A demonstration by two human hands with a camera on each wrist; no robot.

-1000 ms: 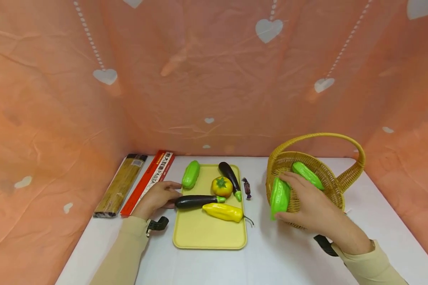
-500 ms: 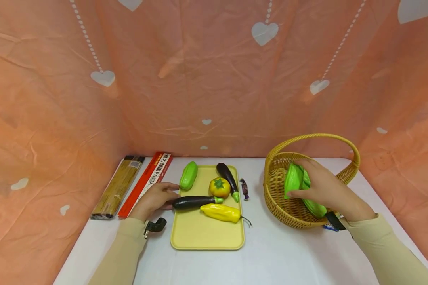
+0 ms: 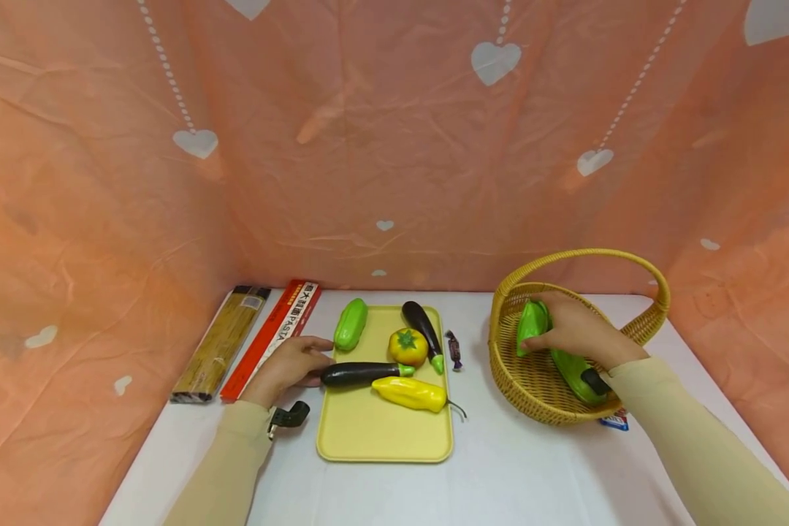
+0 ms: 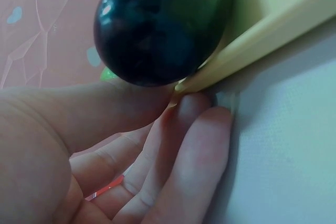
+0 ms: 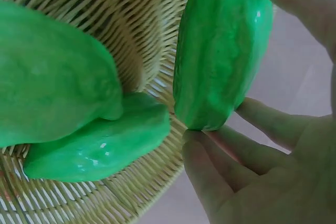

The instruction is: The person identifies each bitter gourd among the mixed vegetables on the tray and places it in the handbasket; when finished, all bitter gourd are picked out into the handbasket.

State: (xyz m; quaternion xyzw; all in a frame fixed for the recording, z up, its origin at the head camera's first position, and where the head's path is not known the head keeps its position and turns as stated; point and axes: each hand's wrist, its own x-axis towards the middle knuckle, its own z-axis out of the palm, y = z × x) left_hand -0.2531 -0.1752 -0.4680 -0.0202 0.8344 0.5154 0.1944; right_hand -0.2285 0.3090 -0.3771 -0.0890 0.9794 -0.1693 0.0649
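My left hand point(image 3: 292, 365) pinches the left rim of the yellow tray point(image 3: 384, 442), thumb on top and fingers beneath in the left wrist view. Just above the thumb is the rounded end of a dark eggplant point(image 4: 157, 30). My right hand point(image 3: 575, 332) holds a ridged green gourd point(image 5: 223, 51) between thumb and fingertips, over the wicker basket point(image 3: 522, 398). Two more green gourds point(image 5: 100, 148) lie in the basket in the right wrist view. On the tray are a second eggplant point(image 3: 419, 325), a yellow pepper point(image 3: 410, 393), a yellow-orange tomato point(image 3: 408, 346) and another green gourd point(image 3: 351, 324).
The basket's tall handle point(image 3: 585, 253) arches over it. Left of the tray lie a red pasta box point(image 3: 269, 340) and a pack of noodles point(image 3: 220, 347). A wrapped candy point(image 3: 454, 351) sits right of the tray. A blue packet point(image 3: 615, 419) shows beside the basket.
My right hand has carried the green gourd from the basket's near left side inward over its back part. The left hand stays at the tray's rim.
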